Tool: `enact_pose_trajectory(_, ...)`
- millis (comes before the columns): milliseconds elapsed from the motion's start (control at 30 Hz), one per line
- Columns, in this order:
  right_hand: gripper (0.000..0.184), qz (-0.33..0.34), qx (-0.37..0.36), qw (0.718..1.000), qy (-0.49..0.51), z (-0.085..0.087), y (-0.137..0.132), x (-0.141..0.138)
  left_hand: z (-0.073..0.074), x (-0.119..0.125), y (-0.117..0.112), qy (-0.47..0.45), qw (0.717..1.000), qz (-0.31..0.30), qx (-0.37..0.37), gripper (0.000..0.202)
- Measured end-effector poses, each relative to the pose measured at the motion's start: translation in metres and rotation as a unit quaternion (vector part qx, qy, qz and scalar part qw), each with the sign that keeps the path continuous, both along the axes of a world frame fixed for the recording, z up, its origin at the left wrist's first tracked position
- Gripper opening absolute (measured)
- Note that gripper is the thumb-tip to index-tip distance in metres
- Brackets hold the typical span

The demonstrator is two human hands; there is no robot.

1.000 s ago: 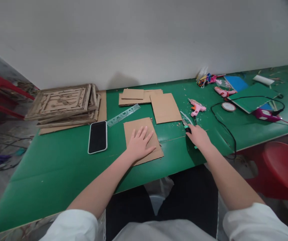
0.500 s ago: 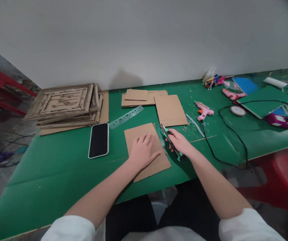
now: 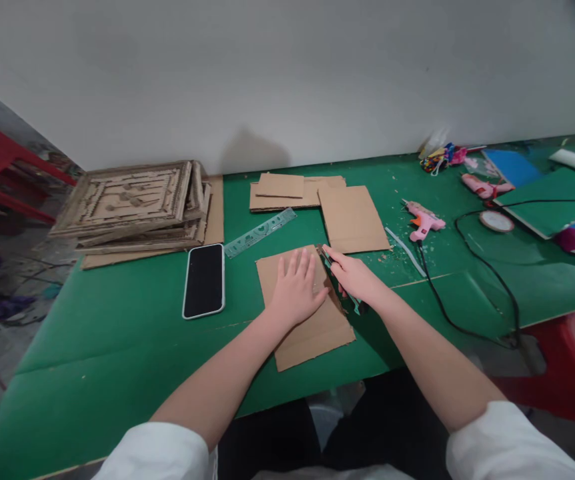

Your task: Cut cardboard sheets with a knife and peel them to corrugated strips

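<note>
My left hand (image 3: 297,288) lies flat with fingers spread on a brown cardboard sheet (image 3: 312,340), near the front of the green table. A utility knife (image 3: 356,305) with a black and green handle is gripped in my right hand (image 3: 356,277). Its blade end is at the sheet's upper right edge; whether the blade touches the cardboard I cannot tell. My fingers cover much of the knife. Behind the right hand lies another cardboard piece (image 3: 353,220). A clear ruler (image 3: 261,232) rests on the table beyond the left hand.
A phone (image 3: 204,281) lies left of the sheet, before a stack of cardboard frames (image 3: 132,200). More cardboard (image 3: 281,187) sits near the wall. To the right are a pink glue gun (image 3: 423,220) with a black cord, a glue stick (image 3: 405,252) and a tape roll (image 3: 496,221).
My right hand has turned and brought the knife's front end to the sheet's upper right edge. My left hand stays flat on the sheet. The whole view has shifted slightly.
</note>
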State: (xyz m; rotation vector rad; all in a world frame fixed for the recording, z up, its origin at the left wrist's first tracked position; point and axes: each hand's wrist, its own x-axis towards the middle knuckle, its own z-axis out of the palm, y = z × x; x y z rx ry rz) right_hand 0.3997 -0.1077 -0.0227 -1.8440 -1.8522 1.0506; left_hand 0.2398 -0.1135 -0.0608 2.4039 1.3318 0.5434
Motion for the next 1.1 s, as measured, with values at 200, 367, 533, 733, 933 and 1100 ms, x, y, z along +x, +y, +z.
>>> enact_pose_trajectory(200, 0.051, 0.011, 0.009, 0.999, -0.033, 0.003, 0.000, -0.004, 0.001, 0.000, 0.000, 0.006, 1.000, 0.003, -0.012, 0.067)
enact_pose_trajectory(367, 0.051, 0.025, 0.010, 0.996, -0.079, 0.006, 0.002, -0.009, -0.001, 0.000, 0.000, -0.009, 1.000, 0.003, -0.005, 0.067)
enact_pose_trajectory(533, 0.052, 0.047, 0.006, 0.989, -0.139, 0.015, 0.005, -0.016, -0.003, 0.000, 0.000, 0.006, 1.000, 0.001, 0.016, 0.069)
enact_pose_trajectory(733, 0.052, 0.087, 0.002, 0.985, -0.149, 0.025, -0.001, -0.015, -0.003, 0.000, 0.000, 0.009, 1.000, -0.004, 0.009, 0.068)
enact_pose_trajectory(933, 0.053, 0.091, -0.009, 0.984, -0.151, 0.029, -0.008, -0.011, -0.003, 0.000, 0.001, 0.039, 0.999, -0.001, 0.025, 0.068)
enact_pose_trajectory(1100, 0.052, 0.096, -0.016, 0.981, -0.166, 0.036, -0.018, -0.013, 0.001, 0.001, 0.001, 0.151, 0.987, 0.009, 0.052, 0.070)
